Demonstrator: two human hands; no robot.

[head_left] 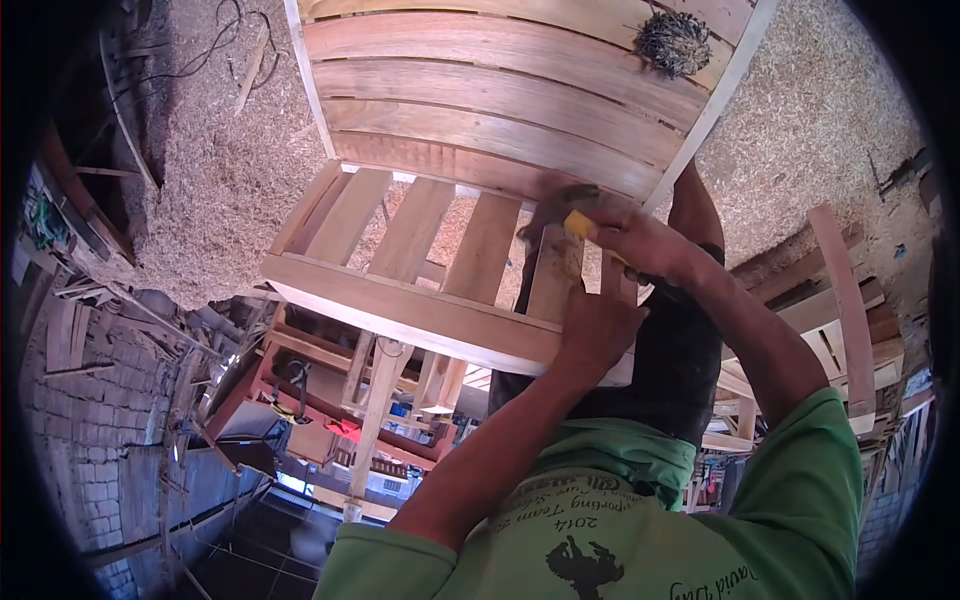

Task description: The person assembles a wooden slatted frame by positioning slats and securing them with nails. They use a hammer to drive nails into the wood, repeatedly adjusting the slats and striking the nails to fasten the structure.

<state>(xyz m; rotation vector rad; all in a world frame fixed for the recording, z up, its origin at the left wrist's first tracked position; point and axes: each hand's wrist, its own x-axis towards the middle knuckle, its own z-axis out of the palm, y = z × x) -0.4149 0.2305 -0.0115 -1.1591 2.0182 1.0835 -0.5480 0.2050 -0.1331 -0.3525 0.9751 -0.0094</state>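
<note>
A pale wooden bench-like frame with a slatted panel (500, 90) and a row of short slats (482, 245) lies in front of me. My right hand (640, 242) is closed around a yellow piece of sandpaper (578, 223), at the far end of a short slat (553, 280) on the right. Its fingers are slightly blurred. Closer to me, my left hand (600, 325) grips the same slat beside the thick front rail (410, 310), one finger lying along its face. Part of that hand's grip is hidden.
A dark, frayed bundle of fibres (673, 44) rests on the panel's upper right. Wood shavings (225, 190) cover the floor on both sides. Reddish wooden furniture (270, 370) stands at the left, and timber pieces (845, 310) lie at the right. A cable (215, 50) runs over the shavings.
</note>
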